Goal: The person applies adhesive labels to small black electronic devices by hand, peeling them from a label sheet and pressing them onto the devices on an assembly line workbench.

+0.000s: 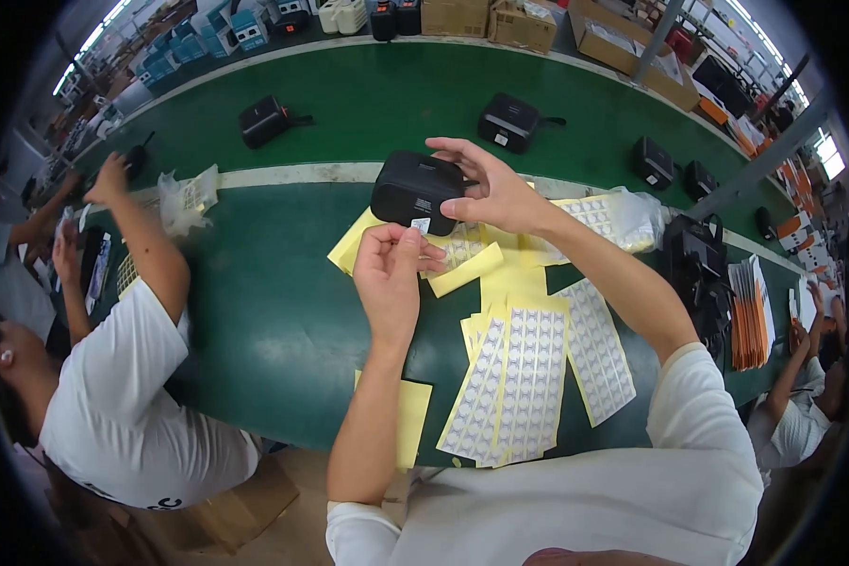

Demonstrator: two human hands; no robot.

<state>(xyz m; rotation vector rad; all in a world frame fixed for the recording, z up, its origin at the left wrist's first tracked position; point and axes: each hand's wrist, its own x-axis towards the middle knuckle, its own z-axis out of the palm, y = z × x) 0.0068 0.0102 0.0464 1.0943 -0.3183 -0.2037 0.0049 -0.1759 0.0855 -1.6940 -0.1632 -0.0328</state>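
Black rounded unit (410,191): you hold it raised over the near edge of the green belt (368,104), above the yellow backing sheets (467,274) on the desk (255,302). Your right grip (495,195) is clamped on the unit's right end, with the thumb against the printed face and the fingers around the far side. Your left grip (392,274) is pinched together at the small white label (421,225), which sits at the lower edge of that face. Whether the label is already bonded cannot be told from this view.

The step in hand appears to be label placement. The next move calls for a steady right grip while you square the label to the face, then firm pressure with a left fingertip from one edge to the other. Avoid trapping a corner or creasing the label. Judge alignment before pressing, since peeling may spoil the adhesive. Further printed label sheets (535,377) lie fanned on the desk, between your forearms.
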